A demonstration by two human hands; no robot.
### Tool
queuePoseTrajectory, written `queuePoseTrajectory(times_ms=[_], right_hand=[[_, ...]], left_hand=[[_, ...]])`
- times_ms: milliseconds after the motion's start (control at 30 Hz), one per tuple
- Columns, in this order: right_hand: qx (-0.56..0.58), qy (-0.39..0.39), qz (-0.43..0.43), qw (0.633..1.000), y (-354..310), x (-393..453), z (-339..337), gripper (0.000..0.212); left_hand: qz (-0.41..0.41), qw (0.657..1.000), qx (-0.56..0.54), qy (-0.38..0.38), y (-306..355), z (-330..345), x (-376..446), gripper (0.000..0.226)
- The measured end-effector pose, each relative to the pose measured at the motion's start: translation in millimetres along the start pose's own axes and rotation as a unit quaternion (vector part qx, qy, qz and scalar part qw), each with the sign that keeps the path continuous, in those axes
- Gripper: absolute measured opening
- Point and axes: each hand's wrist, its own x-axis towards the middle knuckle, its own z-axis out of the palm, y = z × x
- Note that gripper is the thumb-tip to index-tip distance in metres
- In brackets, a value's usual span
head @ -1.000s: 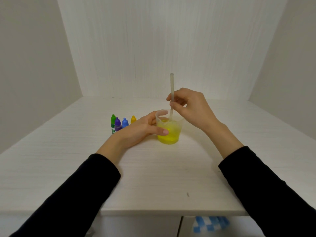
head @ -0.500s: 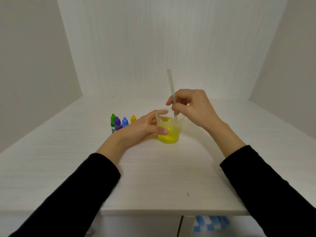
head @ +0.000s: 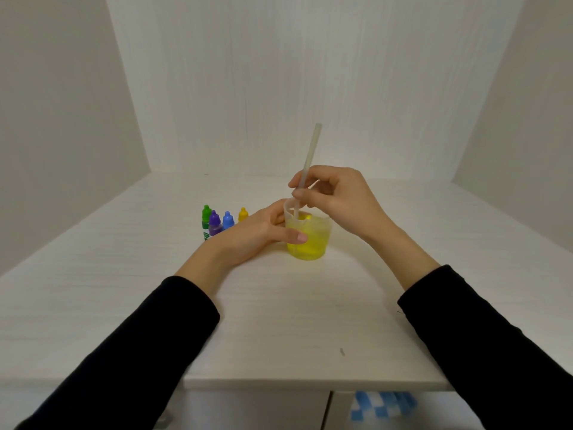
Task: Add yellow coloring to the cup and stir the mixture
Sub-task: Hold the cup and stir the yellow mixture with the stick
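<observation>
A clear plastic cup [head: 313, 240] with yellow liquid stands on the white table [head: 279, 321], a little beyond its middle. My left hand [head: 257, 234] grips the cup from the left, thumb across its front. My right hand [head: 335, 197] pinches a pale translucent stirring stick [head: 310, 156] just above the rim. The stick's lower end dips into the liquid at the cup's left side; its top leans to the right. The yellow coloring bottle [head: 243, 214] stands behind my left hand, partly hidden.
Green [head: 206, 219], purple [head: 214, 224] and blue [head: 228, 220] dropper bottles stand close together left of the cup. White walls close in the table at the back and on both sides. A blue-and-white checked thing [head: 384, 405] shows below the table's front edge.
The stick has swung inside the cup: its lower end moved from the right side to the left, and its top now leans right. My left hand and the cup have stayed put.
</observation>
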Motion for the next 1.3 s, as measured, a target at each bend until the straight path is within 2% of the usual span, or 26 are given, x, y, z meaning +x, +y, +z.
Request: queuePoseTrajectory(times_ms=[367, 467, 600, 833, 933, 1100, 1300], right_hand=[[-0.041, 0.032, -0.020, 0.998, 9.9, 5.9, 3.0, 0.011], [-0.079, 0.040, -0.036, 0.995, 12.9, 7.8, 1.8, 0.012], [-0.116, 0.039, -0.044, 0.992, 14.9, 9.2, -2.0, 0.013], [-0.155, 0.034, -0.044, 0.986, 13.2, 8.2, -10.9, 0.014], [-0.162, 0.035, -0.042, 0.985, 13.0, 7.7, -14.8, 0.017], [-0.156, 0.036, -0.025, 0.987, 9.1, 6.3, -18.6, 0.020], [-0.086, 0.015, -0.015, 0.996, 0.8, 0.3, -16.4, 0.021]], left_hand=[[-0.006, 1.000, -0.001, 0.004, 1.4, 1.1, -0.8, 0.081], [-0.008, 1.000, -0.009, 0.003, 1.0, 0.9, -0.9, 0.079], [-0.003, 1.000, -0.019, -0.007, -0.4, -0.6, -0.7, 0.065], [-0.015, 1.000, -0.021, 0.008, -1.1, -0.5, 0.6, 0.079], [-0.018, 1.000, -0.023, 0.009, -2.0, -1.3, 0.6, 0.076], [-0.019, 1.000, -0.019, 0.011, -1.6, -1.3, 0.9, 0.078], [-0.020, 1.000, -0.009, 0.009, -0.9, -0.6, 0.4, 0.081]])
